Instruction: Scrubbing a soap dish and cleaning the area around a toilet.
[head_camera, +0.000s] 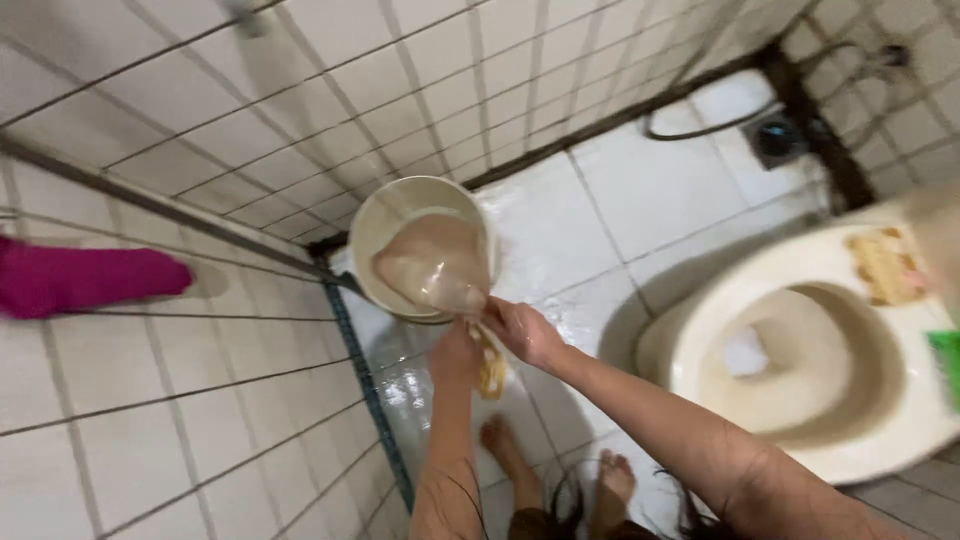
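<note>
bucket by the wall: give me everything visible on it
The bucket is round, cream-coloured, seemingly plastic, seen from above with its mouth open. It stands on the wet white floor in the corner against the tiled wall. A translucent scoop sits tilted over its mouth, hiding most of the inside; its contents cannot be made out. The right hand and left hand are just below its rim at the scoop's handle.
</note>
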